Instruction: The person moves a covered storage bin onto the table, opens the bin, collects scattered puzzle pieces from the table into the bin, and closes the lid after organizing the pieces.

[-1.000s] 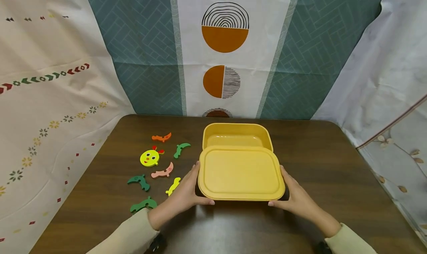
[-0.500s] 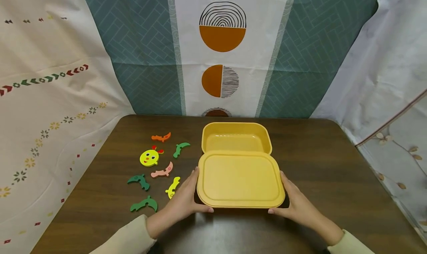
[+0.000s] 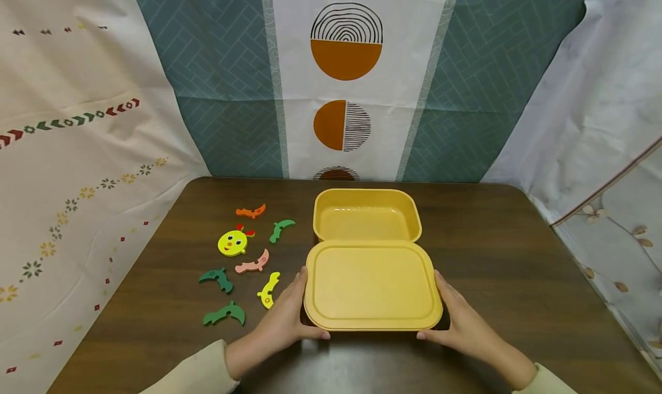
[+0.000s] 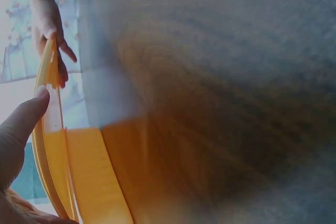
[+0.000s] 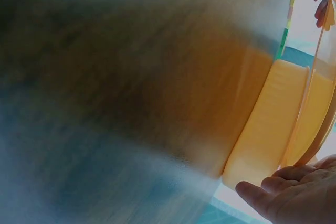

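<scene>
A yellow lid (image 3: 372, 285) with rounded corners is held level by both hands, in front of an uncovered yellow box (image 3: 367, 224). At its left side my left hand (image 3: 284, 319) grips the edge, thumb along the near corner. My right hand (image 3: 465, 322) holds the opposite side the same way. The left wrist view has the lid's rim (image 4: 46, 166) raised off the table, with my left thumb (image 4: 26, 114) against it. In the right wrist view, fingers (image 5: 294, 182) of my right hand reach under the lid, with the box wall (image 5: 268, 119) beyond.
Left of the box lie several flat puzzle pieces: a yellow smiling head (image 3: 233, 243), an orange piece (image 3: 250, 211), a pink one (image 3: 252, 262), a yellow one (image 3: 268, 290) and green ones, among them one nearest the front (image 3: 224, 313). Patterned cloths (image 3: 227, 84) hang around the brown table (image 3: 517, 267).
Both hands have drawn the lid toward the person, off the box's near part. More of the box's inside shows now. The puzzle pieces have stayed in place.
</scene>
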A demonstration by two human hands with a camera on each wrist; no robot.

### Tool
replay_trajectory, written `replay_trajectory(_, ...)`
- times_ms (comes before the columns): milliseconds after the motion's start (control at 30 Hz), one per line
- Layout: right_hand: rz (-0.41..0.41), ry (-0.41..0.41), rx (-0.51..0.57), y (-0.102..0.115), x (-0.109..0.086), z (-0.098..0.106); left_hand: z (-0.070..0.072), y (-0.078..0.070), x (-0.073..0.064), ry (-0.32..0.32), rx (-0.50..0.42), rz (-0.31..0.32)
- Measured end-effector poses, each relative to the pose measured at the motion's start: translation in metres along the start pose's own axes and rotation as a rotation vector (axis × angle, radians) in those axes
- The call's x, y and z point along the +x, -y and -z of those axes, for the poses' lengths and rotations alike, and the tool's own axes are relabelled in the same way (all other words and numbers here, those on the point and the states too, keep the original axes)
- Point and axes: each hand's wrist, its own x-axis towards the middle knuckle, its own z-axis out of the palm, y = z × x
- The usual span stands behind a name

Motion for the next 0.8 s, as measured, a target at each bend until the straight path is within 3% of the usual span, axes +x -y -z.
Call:
replay_trajectory(333, 0.012, -0.026, 0.004, 0.002, -0.008, -0.002, -0.002, 0.0, -0.008, 0.018, 0.01, 0.001)
replay_trajectory(567, -0.029, -0.004, -0.038, 0.003, -0.011, -0.001, -0.005, 0.0, -0.008, 0.031, 0.014, -0.01)
replay_trajectory(800, -0.055, 0.025, -0.011, -0.001, -0.012, -0.002, -0.008, 0.001, -0.005, 0.057, 0.025, -0.024)
